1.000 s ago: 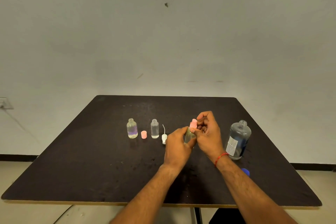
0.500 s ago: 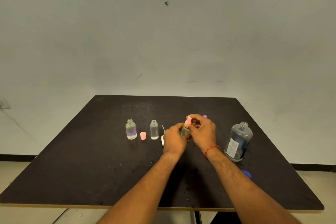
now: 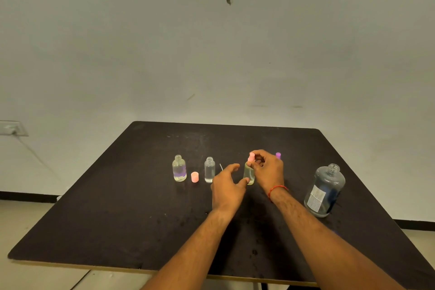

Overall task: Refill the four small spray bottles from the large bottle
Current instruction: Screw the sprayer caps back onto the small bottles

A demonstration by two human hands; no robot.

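Note:
A small yellowish spray bottle (image 3: 248,173) stands on the black table (image 3: 131,207), and my right hand (image 3: 267,169) pinches its pink spray top (image 3: 251,157). My left hand (image 3: 227,186) is just left of it with fingers spread; its thumb tip sits at the bottle's base. Further left stand two uncapped small bottles: one with purplish liquid (image 3: 179,168) and a clear one (image 3: 209,169). A purple spray top (image 3: 278,155) peeks out behind my right hand; what it sits on is hidden. The large uncapped bottle (image 3: 324,189) stands at the right.
A loose pink cap (image 3: 195,177) stands between the two open small bottles. A thin white spray tube (image 3: 221,166) shows just behind my left hand. A pale wall rises behind the table, whose front edge is near me.
The yellowish bottle has gone from held in the air to standing on the table. My left hand has let go of it and opened. My right hand stays on the pink top.

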